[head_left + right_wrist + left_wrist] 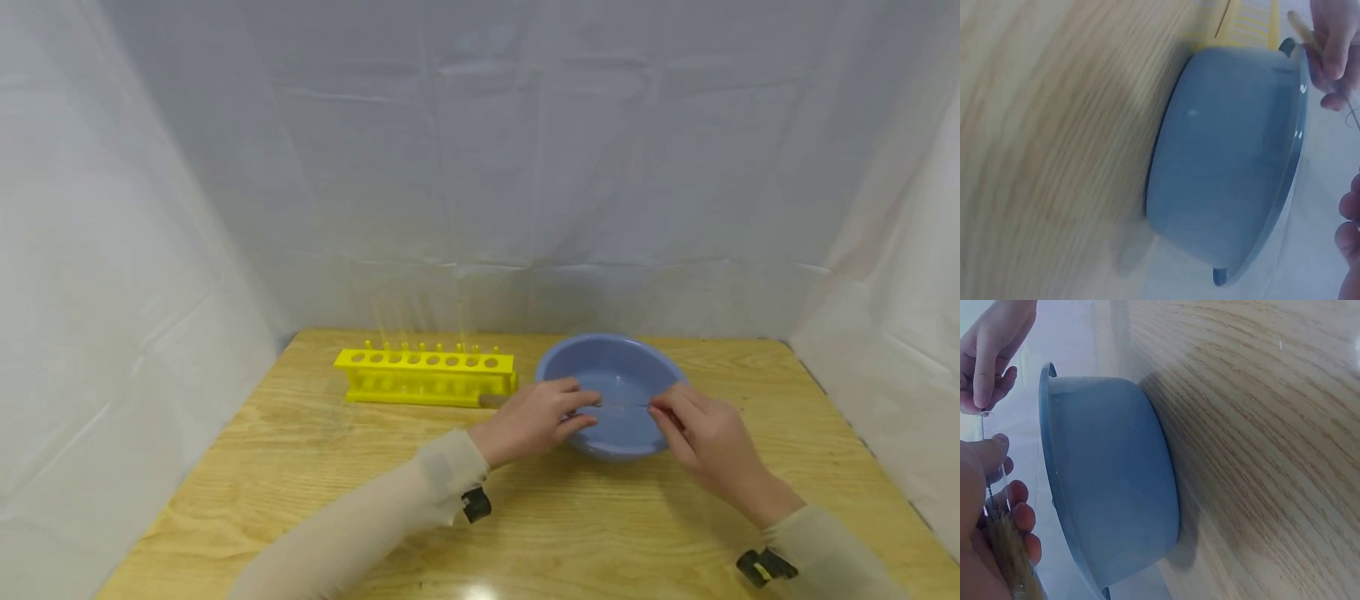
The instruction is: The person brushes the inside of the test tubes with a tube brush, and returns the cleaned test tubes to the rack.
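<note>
Above the blue basin (617,451), the left hand (534,418) grips a clear glass test tube (999,482). Tan bristles of a test tube brush (1010,553) show inside the tube, on the palm side in the left wrist view. The brush's thin twisted wire runs out of the tube's mouth. Between thumb and fingertips, the right hand (707,435) pinches that wire over the basin's right side. In the right wrist view the bristle end (1304,29) pokes out beyond the left hand (1338,44). The basin's bottom is partly hidden by the hands.
A yellow test tube rack (420,398) stands left of the basin, with several clear tubes (462,317) upright on its back pegs. Both stand on a wooden table (300,467). White sheeting (480,167) hangs behind and at both sides.
</note>
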Demonstrator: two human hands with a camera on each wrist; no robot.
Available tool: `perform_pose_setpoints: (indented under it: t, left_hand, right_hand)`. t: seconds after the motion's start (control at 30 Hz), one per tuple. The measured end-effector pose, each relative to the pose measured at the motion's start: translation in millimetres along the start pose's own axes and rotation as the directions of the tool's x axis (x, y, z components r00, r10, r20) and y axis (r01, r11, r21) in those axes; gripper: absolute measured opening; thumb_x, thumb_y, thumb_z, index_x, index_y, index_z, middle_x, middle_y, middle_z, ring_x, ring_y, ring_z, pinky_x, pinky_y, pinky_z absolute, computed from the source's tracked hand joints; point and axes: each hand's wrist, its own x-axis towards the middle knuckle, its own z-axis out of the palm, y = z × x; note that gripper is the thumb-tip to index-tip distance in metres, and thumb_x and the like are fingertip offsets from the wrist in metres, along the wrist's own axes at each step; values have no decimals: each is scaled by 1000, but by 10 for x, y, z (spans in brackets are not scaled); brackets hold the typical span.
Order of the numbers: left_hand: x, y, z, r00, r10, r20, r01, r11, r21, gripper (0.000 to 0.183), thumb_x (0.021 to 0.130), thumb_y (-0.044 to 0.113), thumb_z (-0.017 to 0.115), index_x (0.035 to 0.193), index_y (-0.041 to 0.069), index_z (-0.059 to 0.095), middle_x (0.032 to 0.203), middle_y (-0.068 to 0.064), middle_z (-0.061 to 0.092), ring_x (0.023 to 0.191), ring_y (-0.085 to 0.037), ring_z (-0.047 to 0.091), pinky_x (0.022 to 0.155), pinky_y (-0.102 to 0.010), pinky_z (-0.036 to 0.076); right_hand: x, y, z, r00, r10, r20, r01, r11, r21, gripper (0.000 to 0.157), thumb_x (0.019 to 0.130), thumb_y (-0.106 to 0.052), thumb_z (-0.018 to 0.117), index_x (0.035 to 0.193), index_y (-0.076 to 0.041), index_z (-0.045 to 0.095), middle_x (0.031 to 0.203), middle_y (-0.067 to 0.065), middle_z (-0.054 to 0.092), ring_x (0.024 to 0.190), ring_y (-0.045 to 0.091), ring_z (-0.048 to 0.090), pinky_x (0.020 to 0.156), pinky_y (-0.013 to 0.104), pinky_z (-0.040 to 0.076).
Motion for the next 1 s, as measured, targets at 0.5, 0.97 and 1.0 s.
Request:
perform_pose_setpoints:
  t: [0.5,0.97,1.0]
  left_hand:
    - [17,22,51,987,115,-111,-85,967,241,29,95,31,71,119,16,69,84,1,58,68,-12,55,62,-25,47]
    - [53,43,19,999,-19,-51,29,978,208,30,102,35,60,124,16,68,102,4,68,82,-7,63,68,-20,53]
    - [53,41,12,998,-36,-43,43,980,193,30,102,35,60,124,15,68,103,4,68,83,-6,64,68,-19,53]
  right_hand:
    - [163,-162,-170,470,701,536,-882,387,268,33,103,-23,59,83,4,55,55,1,42,47,20,42,49,34,40]
    - [125,-87,-125,466,682,563,-883,321,342,22,102,-22,61,90,-4,61,63,3,51,52,15,50,52,31,46]
    - [104,-90,-111,537,666,519,-844,417,338,18,101,-21,63,95,-4,64,65,3,54,53,15,51,51,30,47]
